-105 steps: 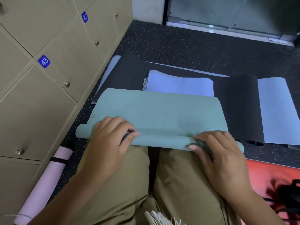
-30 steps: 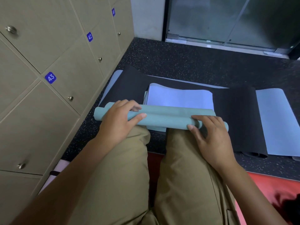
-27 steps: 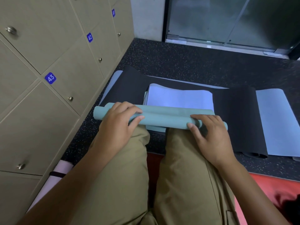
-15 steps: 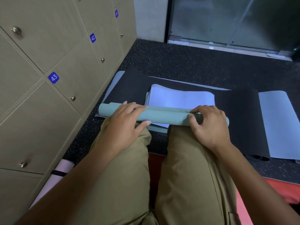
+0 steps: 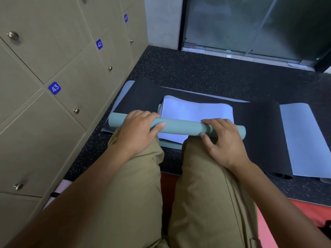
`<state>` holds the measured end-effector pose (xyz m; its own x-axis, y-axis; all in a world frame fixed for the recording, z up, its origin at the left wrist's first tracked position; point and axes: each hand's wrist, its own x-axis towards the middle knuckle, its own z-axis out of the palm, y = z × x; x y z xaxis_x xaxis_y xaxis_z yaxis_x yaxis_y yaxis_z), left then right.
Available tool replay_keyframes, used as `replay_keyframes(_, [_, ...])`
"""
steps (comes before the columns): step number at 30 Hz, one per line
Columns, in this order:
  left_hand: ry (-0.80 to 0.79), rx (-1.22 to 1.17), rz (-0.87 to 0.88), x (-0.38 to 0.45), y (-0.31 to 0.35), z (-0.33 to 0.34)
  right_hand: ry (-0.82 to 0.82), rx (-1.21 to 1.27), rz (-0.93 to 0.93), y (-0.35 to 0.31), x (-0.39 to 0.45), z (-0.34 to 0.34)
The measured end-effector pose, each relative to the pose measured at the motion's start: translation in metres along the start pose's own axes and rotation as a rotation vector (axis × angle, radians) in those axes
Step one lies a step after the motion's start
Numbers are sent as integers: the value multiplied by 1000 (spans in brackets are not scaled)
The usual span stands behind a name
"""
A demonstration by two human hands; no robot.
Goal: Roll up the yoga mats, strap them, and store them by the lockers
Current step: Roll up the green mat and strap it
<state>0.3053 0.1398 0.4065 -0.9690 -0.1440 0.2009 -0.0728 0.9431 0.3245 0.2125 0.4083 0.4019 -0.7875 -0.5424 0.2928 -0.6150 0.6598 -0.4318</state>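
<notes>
1. While the person kneels on the speckled black floor (image 5: 206, 72), one rolled green mat (image 5: 179, 127) lies across the knees; the left hand (image 5: 138, 133) and right hand (image 5: 223, 140) each curl around it.
2. Beneath lie a black mat (image 5: 259, 126), a pale blue mat (image 5: 304, 140) and a folded lilac mat (image 5: 195, 110).
3. Beige lockers (image 5: 53, 59) on the left read 41, 42, 43.

Matt, suede-like green mat roll (image 5: 180, 126); speckled rubbery floor (image 5: 206, 72); smooth matt locker doors (image 5: 75, 72) with shiny metal knobs (image 5: 76, 110); khaki cloth trousers (image 5: 206, 203).
</notes>
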Motion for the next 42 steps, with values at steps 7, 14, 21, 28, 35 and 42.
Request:
replay_keyframes(7, [156,-117,28,1,-10,1,-137,-34,20,13,22,0])
replay_keyframes(14, [99,-25,74,14,-16,13,-230,-186,-16,20,44,-2])
replay_keyframes(21, [-87,236,103,36,-23,13,-321,-286,-30,25,64,-2])
replay_keyframes(28, [-121,489,266,59,-24,-11,-301,-276,-49,18,78,-19])
replay_keyframes(35, [-10,343,449,48,-8,-62,-228,-246,-111,2,59,-59])
replay_keyframes(42, [-259,-78,81,-14,28,-103,-199,-216,-46,-39,-4,-101])
